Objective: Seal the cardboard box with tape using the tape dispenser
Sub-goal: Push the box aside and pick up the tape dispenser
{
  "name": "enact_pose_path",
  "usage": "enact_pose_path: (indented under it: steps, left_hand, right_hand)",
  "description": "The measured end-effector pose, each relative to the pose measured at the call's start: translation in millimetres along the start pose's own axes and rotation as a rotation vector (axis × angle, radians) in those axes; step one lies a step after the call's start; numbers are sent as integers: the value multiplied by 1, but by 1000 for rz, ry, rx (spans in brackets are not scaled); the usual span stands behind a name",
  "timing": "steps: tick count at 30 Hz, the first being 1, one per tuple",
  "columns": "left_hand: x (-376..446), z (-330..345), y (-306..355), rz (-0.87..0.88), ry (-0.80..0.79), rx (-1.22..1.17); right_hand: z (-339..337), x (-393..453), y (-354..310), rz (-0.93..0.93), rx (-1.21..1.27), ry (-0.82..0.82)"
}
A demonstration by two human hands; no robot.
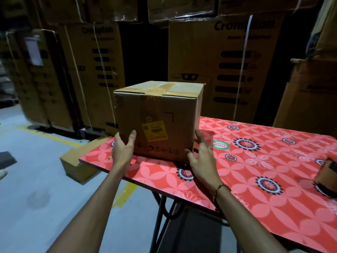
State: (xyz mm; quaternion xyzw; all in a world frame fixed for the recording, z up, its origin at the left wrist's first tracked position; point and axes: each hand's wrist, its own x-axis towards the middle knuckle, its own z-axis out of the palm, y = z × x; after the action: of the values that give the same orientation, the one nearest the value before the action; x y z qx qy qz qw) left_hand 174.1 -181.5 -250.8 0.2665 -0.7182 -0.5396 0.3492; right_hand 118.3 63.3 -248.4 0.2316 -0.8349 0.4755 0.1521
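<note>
A brown cardboard box (158,114) stands on the left end of a red flowered table (246,176). Brown tape runs across its closed top flaps, and a yellow label sits on its near face. My left hand (124,148) is spread against the box's lower left corner, thumb on the near face. At the lower right corner, my right hand (200,156) has its fingers apart along the right side. Whether either hand presses on the box is unclear. The tape dispenser (326,178), with a brown roll, lies at the table's right edge, partly cut off.
Tall stacks of strapped cartons (224,66) rise close behind the table. A low open carton (80,161) sits on the grey floor by the table's left corner. Yellow floor lines (52,137) run left of it. Black folding legs (164,212) show beneath the table.
</note>
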Motion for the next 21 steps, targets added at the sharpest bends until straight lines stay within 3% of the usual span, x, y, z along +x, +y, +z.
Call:
enact_pose_path:
  steps: [8, 15, 21]
  left_hand:
    - [0, 3, -4, 37, 71, 112]
    - [-28, 12, 1, 151, 48, 350]
    - [-85, 43, 17, 301, 18, 302]
  right_hand:
    - [4, 5, 8, 88, 33, -39]
    - [-11, -5, 6, 91, -15, -97]
    - [-59, -28, 19, 124, -37, -110]
